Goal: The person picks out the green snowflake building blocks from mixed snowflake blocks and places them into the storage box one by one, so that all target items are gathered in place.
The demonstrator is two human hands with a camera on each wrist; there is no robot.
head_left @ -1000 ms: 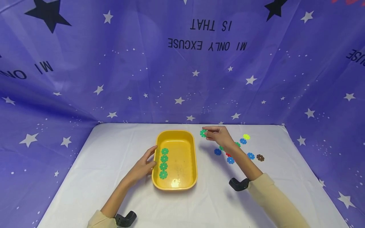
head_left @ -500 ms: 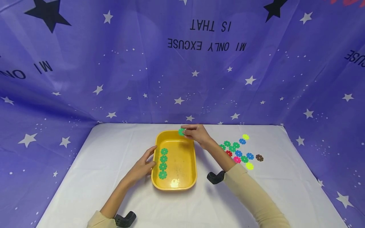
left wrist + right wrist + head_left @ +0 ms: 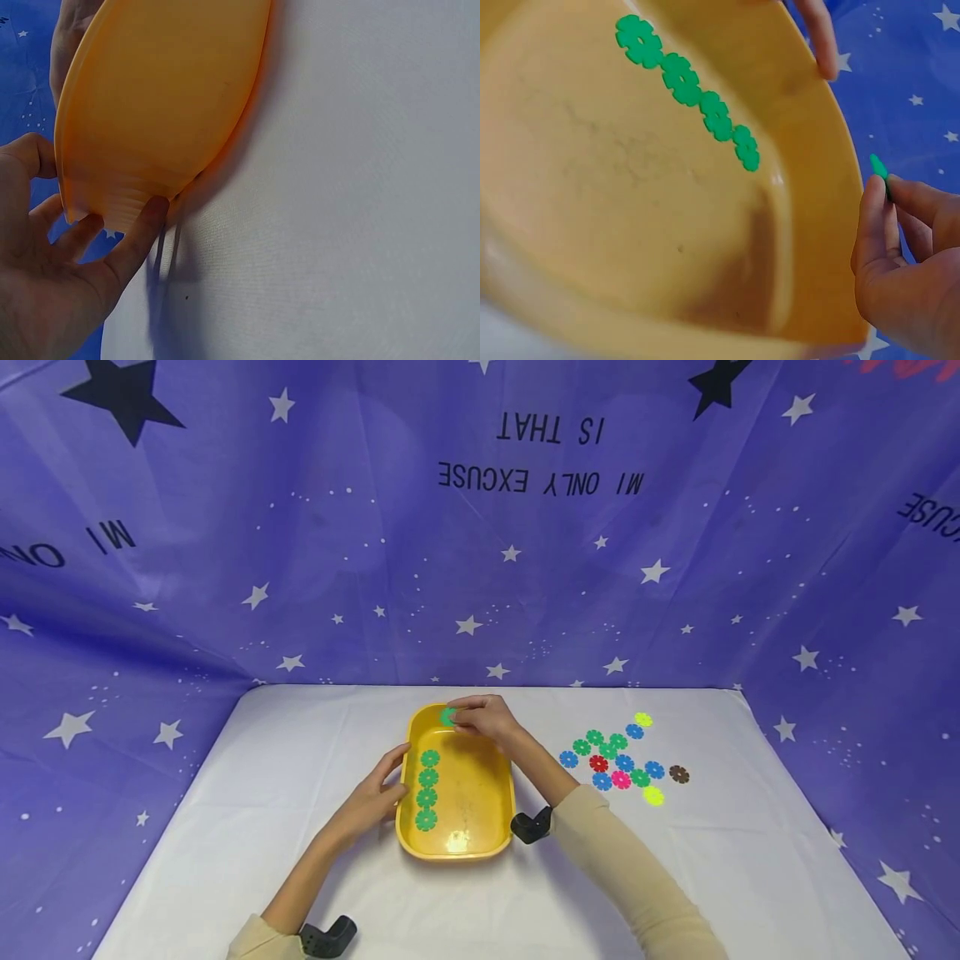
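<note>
My right hand (image 3: pixel 483 717) pinches a green notched plastic disc (image 3: pixel 448 717), flower-shaped, over the far end of a yellow plastic tray (image 3: pixel 457 857). In the right wrist view the held disc (image 3: pixel 879 166) is edge-on between thumb and fingertips, beyond the tray's rim. My left hand (image 3: pixel 371 797) holds the tray's left side. In the left wrist view its thumb (image 3: pixel 146 225) presses the outer wall while a finger reaches the rim. Several green discs (image 3: pixel 427 777) lie flat in a row along the tray's left inner side.
Right of the tray, a loose group of notched discs lies on the white tablecloth (image 3: pixel 750 860): green, blue, red, pink (image 3: pixel 621 780), yellow and brown (image 3: pixel 678 774). A purple star-printed curtain (image 3: pixel 420 568) stands behind the table and at both sides.
My right hand has carried the green disc left, from beside the loose discs to above the tray's far end. The left hand and the row of discs stay put.
</note>
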